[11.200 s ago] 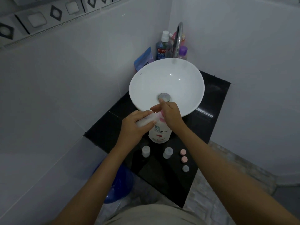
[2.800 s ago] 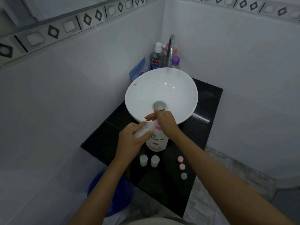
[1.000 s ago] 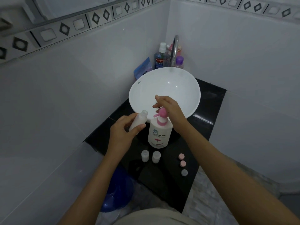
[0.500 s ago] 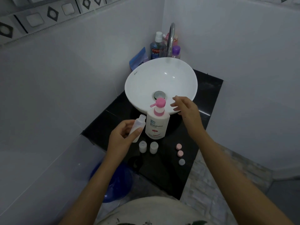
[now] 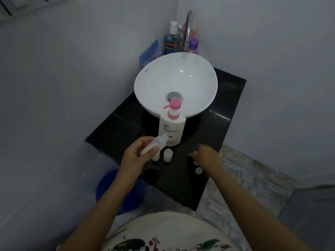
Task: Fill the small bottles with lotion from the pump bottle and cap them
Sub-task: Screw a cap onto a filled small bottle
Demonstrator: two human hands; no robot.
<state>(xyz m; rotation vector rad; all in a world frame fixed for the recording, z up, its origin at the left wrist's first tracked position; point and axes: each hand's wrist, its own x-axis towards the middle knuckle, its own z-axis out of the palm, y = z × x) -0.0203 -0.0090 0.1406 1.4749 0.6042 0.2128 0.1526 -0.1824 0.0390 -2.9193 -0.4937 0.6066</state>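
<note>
A white pump bottle (image 5: 171, 129) with a pink pump head stands on the black counter (image 5: 213, 127) in front of the basin. My left hand (image 5: 137, 151) holds a small translucent bottle (image 5: 155, 144), uncapped and tilted toward the pump bottle. Two more small bottles (image 5: 167, 155) stand upright just below it, one partly behind my left hand. My right hand (image 5: 205, 154) hovers low over the loose caps at the counter's right, fingers spread, covering most of them. One pale cap (image 5: 198, 170) shows below the hand.
A white basin (image 5: 175, 84) fills the back of the counter, with a chrome tap (image 5: 188, 29), a mouthwash bottle (image 5: 170, 42) and other toiletries behind it. White walls close in left and right. A blue bucket (image 5: 119, 191) sits on the floor below the counter's left edge.
My right hand left the pump head and dropped to the caps at the counter's right. My left hand drew the small bottle away from the spout and lower. The view tilted down.
</note>
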